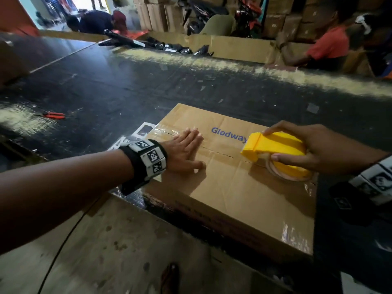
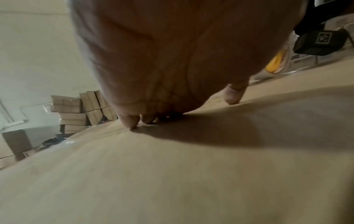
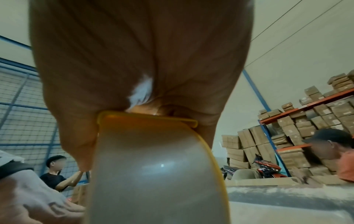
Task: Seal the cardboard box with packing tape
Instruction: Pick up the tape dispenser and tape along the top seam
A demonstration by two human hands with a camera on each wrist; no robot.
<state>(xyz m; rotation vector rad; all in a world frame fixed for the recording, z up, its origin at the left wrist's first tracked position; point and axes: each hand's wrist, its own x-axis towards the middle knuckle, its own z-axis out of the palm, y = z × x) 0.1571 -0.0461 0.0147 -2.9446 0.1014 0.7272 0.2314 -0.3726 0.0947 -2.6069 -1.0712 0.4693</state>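
Note:
A flat brown cardboard box (image 1: 233, 187) printed "Glodway" lies on the dark table. Clear tape (image 1: 167, 130) covers the left stretch of its centre seam. My left hand (image 1: 186, 149) presses flat on the box over that seam, fingers straight; in the left wrist view the fingertips (image 2: 132, 121) touch the cardboard (image 2: 172, 174). My right hand (image 1: 314, 149) grips a yellow tape dispenser (image 1: 275, 153) standing on the seam at the box's right part. In the right wrist view the tape roll (image 3: 153, 174) fills the centre under my palm (image 3: 134, 60).
Red-handled pliers (image 1: 54, 115) lie on the dark table (image 1: 106, 85) to the far left. Black bagged items (image 1: 180, 48) and an open carton (image 1: 233, 46) sit at the far edge. A person in an orange shirt (image 1: 328, 45) works at the back right. Stacked boxes (image 3: 306, 128) fill shelves behind.

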